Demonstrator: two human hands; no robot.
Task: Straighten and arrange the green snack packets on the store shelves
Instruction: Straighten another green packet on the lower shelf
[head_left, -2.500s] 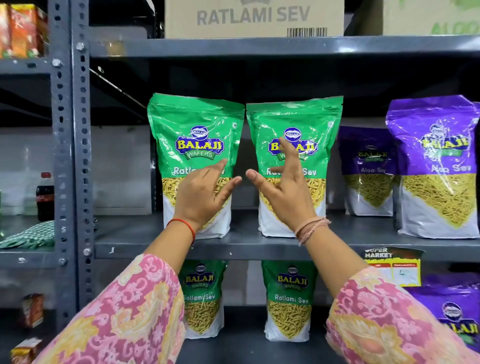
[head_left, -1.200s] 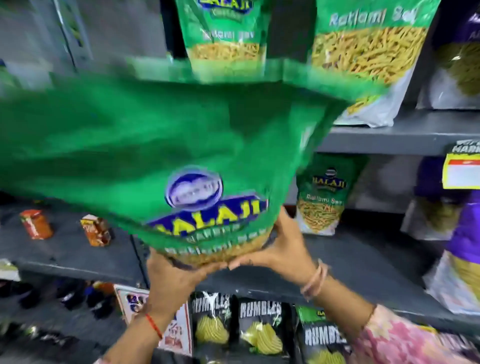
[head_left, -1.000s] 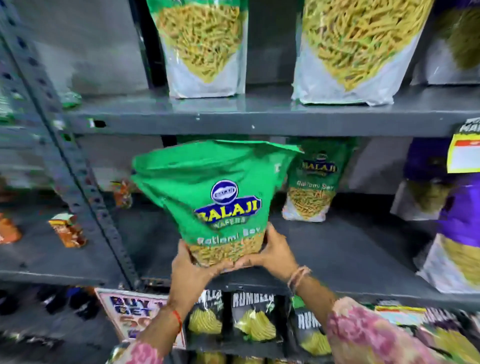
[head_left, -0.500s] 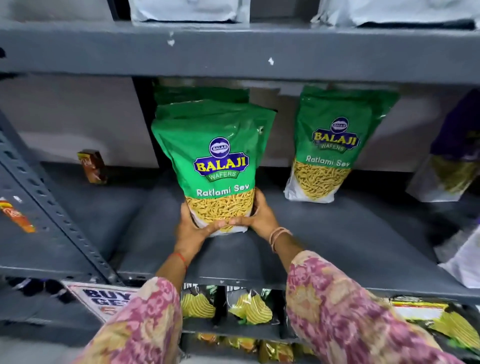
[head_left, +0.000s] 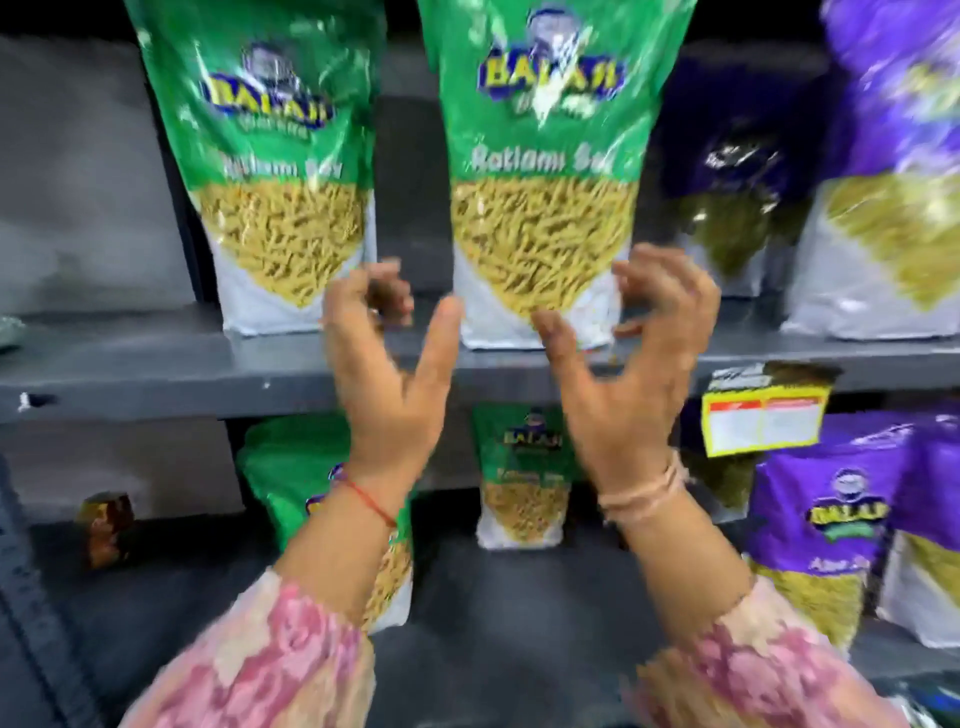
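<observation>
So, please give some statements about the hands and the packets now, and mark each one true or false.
1. Both hands are empty. True: the left hand and right hand are open, holding nothing.
2. Two green packets stand on the upper shelf. True: left packet, right packet.
3. The purple packets are left of the green ones. False: they are to the right.
4. The lower shelf has no green packets. False: at least two stand there.
</observation>
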